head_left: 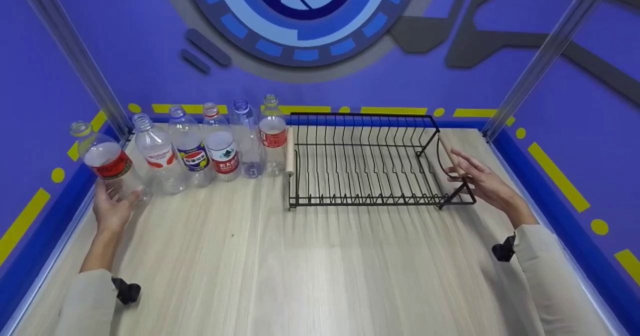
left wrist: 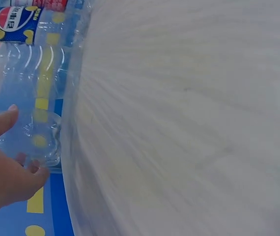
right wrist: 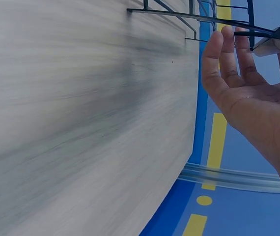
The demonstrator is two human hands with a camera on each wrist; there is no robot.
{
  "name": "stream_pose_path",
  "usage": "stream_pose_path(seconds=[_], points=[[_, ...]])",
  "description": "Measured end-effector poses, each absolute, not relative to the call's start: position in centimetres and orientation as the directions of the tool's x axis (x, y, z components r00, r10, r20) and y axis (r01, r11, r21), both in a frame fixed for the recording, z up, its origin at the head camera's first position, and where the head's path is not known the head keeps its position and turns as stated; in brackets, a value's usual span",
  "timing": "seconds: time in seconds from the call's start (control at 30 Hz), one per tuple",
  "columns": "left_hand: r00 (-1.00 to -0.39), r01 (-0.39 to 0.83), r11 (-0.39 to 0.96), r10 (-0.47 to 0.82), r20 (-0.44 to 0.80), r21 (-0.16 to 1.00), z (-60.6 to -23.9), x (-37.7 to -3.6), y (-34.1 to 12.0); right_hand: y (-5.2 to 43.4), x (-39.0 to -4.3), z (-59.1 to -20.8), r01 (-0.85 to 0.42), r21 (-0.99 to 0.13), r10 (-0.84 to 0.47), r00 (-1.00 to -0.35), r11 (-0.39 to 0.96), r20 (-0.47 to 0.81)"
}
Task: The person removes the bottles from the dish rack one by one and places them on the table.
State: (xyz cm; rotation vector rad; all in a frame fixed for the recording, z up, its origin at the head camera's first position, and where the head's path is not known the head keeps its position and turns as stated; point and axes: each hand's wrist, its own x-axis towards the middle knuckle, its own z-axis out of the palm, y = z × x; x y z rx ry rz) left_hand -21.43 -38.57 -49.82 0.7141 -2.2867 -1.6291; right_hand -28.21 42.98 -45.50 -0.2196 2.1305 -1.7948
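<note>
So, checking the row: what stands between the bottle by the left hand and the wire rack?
In the head view, five more bottles stand between the leftmost bottle and the rack.

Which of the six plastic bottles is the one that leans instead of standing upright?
The leftmost bottle, with the red label: it tilts left at the row's end, with the left hand at its base. The other five stand upright.

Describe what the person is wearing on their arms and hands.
Both arms are in long, loose, off-white sleeves that end at the wrists. The left hand and right hand are bare: no gloves, rings or watch are visible. A small black device is fixed under the left sleeve cuff, and a matching black device under the right.
</note>
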Motion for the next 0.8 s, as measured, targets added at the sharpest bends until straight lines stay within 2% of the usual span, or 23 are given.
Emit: stream_pose_path(seconds=[0.3, 0.53, 0.67, 0.8], points=[[-0.912, -0.262, 0.303, -0.390, -0.132, 0.916, -49.9, -22.5, -39.5, 42.9, -28.2, -45.4, 0.110, -0.979, -0.326, -0.931, 0.173, -0.162], [-0.922, -0.288, 0.314, -0.347, -0.172, 0.905, -49.3, -22.7, -39.6, 42.6, -27.9, -45.4, 0.126, -0.984, -0.327, -0.931, 0.125, -0.160], [-0.922, -0.304, 0.299, -0.332, -0.200, 0.905, -49.0, -23.1, -39.5, 42.5, -27.9, -44.9, 0.124, -0.982, -0.317, -0.934, 0.145, -0.165], [-0.919, -0.320, 0.273, -0.323, -0.227, 0.907, -49.1, -22.9, -39.3, 42.4, -27.6, -44.6, 0.128, -0.964, -0.312, -0.929, 0.231, -0.198]])
